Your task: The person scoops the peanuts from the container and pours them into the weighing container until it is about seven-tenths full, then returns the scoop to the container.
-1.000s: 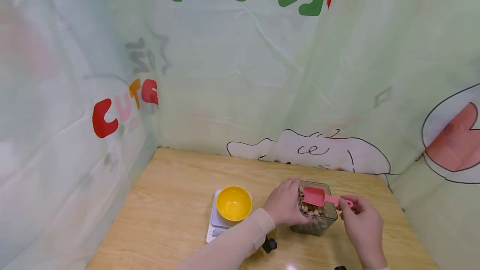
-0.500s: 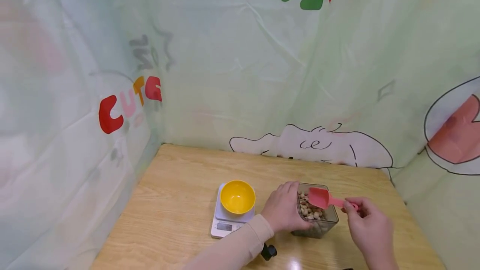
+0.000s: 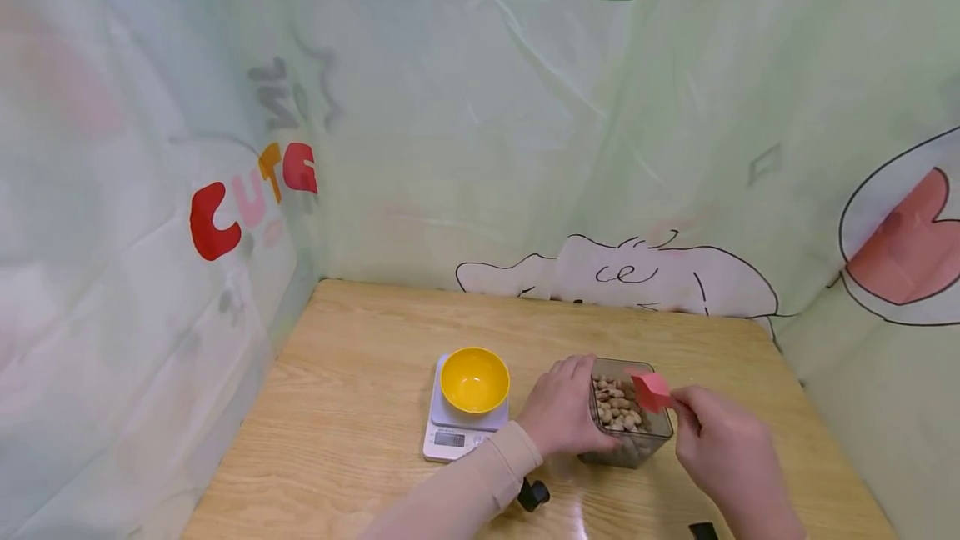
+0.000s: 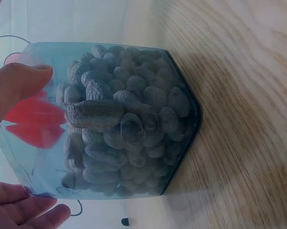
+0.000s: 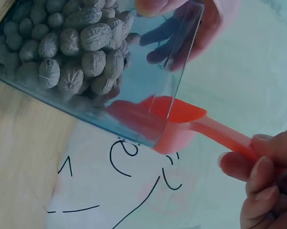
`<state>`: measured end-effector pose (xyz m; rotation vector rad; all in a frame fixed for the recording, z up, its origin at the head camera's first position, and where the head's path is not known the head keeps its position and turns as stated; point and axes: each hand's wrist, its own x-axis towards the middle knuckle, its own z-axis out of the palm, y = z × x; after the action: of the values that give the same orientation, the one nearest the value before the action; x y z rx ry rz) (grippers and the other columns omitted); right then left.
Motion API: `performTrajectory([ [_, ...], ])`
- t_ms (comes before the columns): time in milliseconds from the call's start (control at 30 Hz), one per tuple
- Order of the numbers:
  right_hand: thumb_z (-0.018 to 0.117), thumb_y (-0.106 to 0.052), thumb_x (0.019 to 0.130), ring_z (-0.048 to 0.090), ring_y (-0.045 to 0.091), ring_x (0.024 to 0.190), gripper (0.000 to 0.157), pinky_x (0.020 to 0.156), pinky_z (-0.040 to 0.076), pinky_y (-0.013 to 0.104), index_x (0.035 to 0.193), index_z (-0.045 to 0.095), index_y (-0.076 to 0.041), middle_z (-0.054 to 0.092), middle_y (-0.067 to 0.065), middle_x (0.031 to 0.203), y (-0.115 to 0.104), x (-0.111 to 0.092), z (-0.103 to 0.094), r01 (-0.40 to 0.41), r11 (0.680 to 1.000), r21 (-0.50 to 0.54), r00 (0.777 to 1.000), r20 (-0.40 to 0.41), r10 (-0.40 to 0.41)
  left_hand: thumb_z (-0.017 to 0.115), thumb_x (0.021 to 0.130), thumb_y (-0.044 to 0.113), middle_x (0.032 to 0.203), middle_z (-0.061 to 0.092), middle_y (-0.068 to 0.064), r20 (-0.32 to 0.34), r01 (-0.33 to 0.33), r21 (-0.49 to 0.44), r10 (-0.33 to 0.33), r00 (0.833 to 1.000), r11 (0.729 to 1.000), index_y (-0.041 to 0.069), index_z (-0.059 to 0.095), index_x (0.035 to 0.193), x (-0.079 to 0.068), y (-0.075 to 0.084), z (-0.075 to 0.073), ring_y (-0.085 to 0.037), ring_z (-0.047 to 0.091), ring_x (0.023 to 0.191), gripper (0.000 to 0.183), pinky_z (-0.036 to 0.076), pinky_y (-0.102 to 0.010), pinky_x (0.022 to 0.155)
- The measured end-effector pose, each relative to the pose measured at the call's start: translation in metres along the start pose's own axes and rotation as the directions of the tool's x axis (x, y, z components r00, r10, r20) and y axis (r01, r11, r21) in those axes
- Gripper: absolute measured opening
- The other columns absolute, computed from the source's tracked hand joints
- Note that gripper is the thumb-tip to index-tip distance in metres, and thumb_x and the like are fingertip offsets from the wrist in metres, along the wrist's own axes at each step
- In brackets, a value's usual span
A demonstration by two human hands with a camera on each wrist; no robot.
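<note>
A clear grey square container (image 3: 630,454) stands on the table, partly filled with unshelled peanuts (image 3: 617,408). My left hand (image 3: 561,411) grips its left side near the rim; in the left wrist view the thumb (image 4: 28,81) lies across the container wall. My right hand (image 3: 726,444) pinches the handle of a pinkish-red scoop (image 3: 651,392). The scoop's bowl dips inside the container's rim at the right and is tipped, above the peanuts in the right wrist view. No peanuts show in the visible part of the scoop.
Left of the container, a yellow bowl (image 3: 475,386) sits on a white kitchen scale (image 3: 437,447) with a small display. A black piece (image 3: 533,494) shows beside the left forearm. Printed cloth curtains (image 3: 480,132) stand around the table's (image 3: 337,407) back and sides.
The scoop has turned from lying nearly level over the peanuts to a tipped pose toward the container's right side, with the right hand rotating. The left hand stays on the container.
</note>
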<state>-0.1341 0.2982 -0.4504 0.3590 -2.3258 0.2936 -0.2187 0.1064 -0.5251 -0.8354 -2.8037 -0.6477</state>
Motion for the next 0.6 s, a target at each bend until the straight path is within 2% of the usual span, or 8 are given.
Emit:
performTrajectory([
  [133, 0.084, 0.013, 0.071, 0.055, 0.011, 0.054, 0.021, 0.047, 0.051, 0.034, 0.083, 0.075, -0.003, 0.07, 0.005, 0.069, 0.0, 0.005, 0.005, 0.017, 1.0, 0.005, 0.998, 0.052, -0.018, 0.09, 0.068, 0.075, 0.158, 0.056, 0.003, 0.003, -0.002, 0.0, 0.002, 1.0, 1.0, 0.015, 0.04, 0.163, 0.001, -0.001, -0.002, -0.013, 0.058, 0.137, 0.123, 0.056, -0.031, 0.11],
  [200, 0.083, 0.009, 0.078, 0.047, 0.006, 0.052, 0.016, 0.045, 0.043, 0.028, 0.085, 0.075, -0.002, 0.069, 0.003, 0.068, 0.003, 0.006, 0.006, -0.082, 0.996, 0.029, 0.991, 0.11, 0.078, 0.09, 0.068, 0.075, 0.158, 0.055, 0.003, 0.007, -0.002, 0.001, 0.002, 1.0, 1.0, 0.015, 0.04, 0.163, 0.0, 0.0, -0.003, -0.013, 0.058, 0.138, 0.123, 0.056, -0.031, 0.11],
  [267, 0.081, 0.003, 0.086, 0.043, 0.003, 0.05, 0.007, 0.045, 0.037, 0.025, 0.089, 0.076, -0.001, 0.07, 0.003, 0.068, 0.008, 0.007, 0.007, -0.25, 0.967, 0.057, 0.953, 0.19, 0.236, 0.091, 0.067, 0.075, 0.159, 0.056, 0.003, 0.007, 0.0, 0.0, 0.0, 1.0, 1.0, 0.014, 0.04, 0.163, 0.0, 0.0, -0.004, -0.013, 0.058, 0.138, 0.123, 0.055, -0.031, 0.111],
  [333, 0.075, -0.004, 0.096, 0.046, 0.004, 0.051, 0.006, 0.046, 0.039, 0.024, 0.097, 0.076, 0.002, 0.072, 0.004, 0.07, 0.014, 0.01, 0.008, -0.461, 0.882, 0.101, 0.858, 0.303, 0.414, 0.091, 0.067, 0.074, 0.159, 0.056, 0.003, 0.008, 0.002, -0.003, -0.002, 1.0, 1.0, 0.014, 0.04, 0.163, -0.001, 0.0, -0.005, -0.013, 0.059, 0.138, 0.124, 0.055, -0.031, 0.112],
  [433, 0.066, -0.011, 0.104, 0.061, 0.007, 0.057, 0.021, 0.052, 0.054, 0.024, 0.11, 0.075, 0.007, 0.076, 0.005, 0.075, 0.024, 0.014, 0.01, -0.728, 0.666, 0.161, 0.654, 0.453, 0.606, 0.091, 0.067, 0.074, 0.159, 0.056, 0.003, 0.007, 0.003, -0.006, -0.003, 1.0, 1.0, 0.014, 0.041, 0.162, -0.001, 0.0, -0.006, -0.014, 0.059, 0.138, 0.124, 0.055, -0.031, 0.112],
  [500, 0.062, -0.011, 0.107, 0.068, 0.009, 0.062, 0.026, 0.057, 0.06, 0.025, 0.117, 0.072, 0.01, 0.077, 0.005, 0.077, 0.029, 0.017, 0.011, -0.821, 0.537, 0.194, 0.552, 0.509, 0.66, 0.091, 0.067, 0.075, 0.158, 0.056, 0.003, 0.006, 0.0, -0.005, 0.0, 1.0, 1.0, 0.015, 0.04, 0.162, -0.001, 0.0, -0.005, -0.014, 0.059, 0.138, 0.124, 0.055, -0.031, 0.113],
  [533, 0.062, -0.011, 0.107, 0.069, 0.009, 0.063, 0.027, 0.058, 0.062, 0.026, 0.119, 0.072, 0.011, 0.078, 0.005, 0.077, 0.031, 0.017, 0.012, -0.841, 0.502, 0.203, 0.527, 0.521, 0.672, 0.091, 0.067, 0.075, 0.158, 0.056, 0.003, 0.004, -0.003, -0.005, 0.003, 1.0, 1.0, 0.015, 0.04, 0.162, -0.001, 0.0, -0.005, -0.014, 0.059, 0.138, 0.124, 0.055, -0.031, 0.113],
  [600, 0.062, -0.01, 0.107, 0.07, 0.01, 0.063, 0.027, 0.058, 0.062, 0.025, 0.119, 0.072, 0.012, 0.078, 0.005, 0.076, 0.033, 0.017, 0.013, -0.839, 0.501, 0.212, 0.532, 0.514, 0.673, 0.09, 0.067, 0.076, 0.158, 0.056, 0.003, 0.0, -0.008, 0.0, 0.008, 1.0, 1.0, 0.015, 0.04, 0.162, -0.001, 0.0, -0.005, -0.013, 0.059, 0.137, 0.123, 0.054, -0.031, 0.113],
])
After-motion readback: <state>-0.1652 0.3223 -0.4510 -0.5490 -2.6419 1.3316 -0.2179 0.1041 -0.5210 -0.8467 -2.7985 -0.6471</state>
